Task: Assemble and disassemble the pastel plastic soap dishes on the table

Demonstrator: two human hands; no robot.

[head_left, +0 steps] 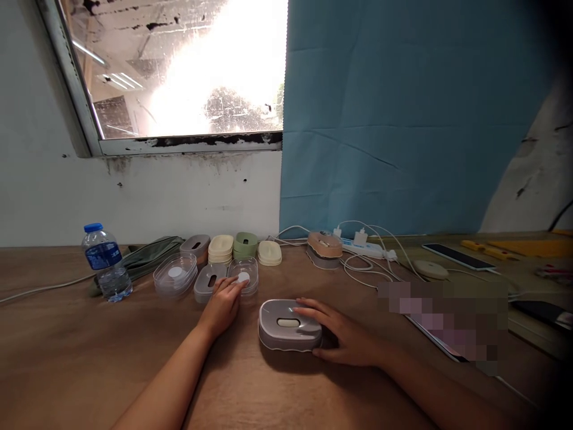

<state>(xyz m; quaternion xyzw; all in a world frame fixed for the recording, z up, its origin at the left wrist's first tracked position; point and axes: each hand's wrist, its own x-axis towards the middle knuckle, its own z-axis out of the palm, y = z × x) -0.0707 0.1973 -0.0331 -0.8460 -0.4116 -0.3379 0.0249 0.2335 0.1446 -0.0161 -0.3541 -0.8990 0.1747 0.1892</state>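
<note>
A grey rounded plastic box [290, 340] with an oblong slot in its top sits on the wooden table in front of me. My right hand [342, 334] grips its right end, fingers on the top and thumb low at the front corner. Further back, my left hand [224, 304] reaches out with its fingers extended, the tips at a clear plastic container [250, 272] with a white round spot. Beside that hand lies a grey slotted lid [203, 280]. More clear containers [175, 269] are stacked to the left.
Cream lids [221, 246], green cups [246, 243] and a brown-topped box [324, 243] stand along the wall. A water bottle [106, 263] is at the left. A power strip [371, 248] with cables, a phone [457, 257] and a blurred-out patch lie to the right.
</note>
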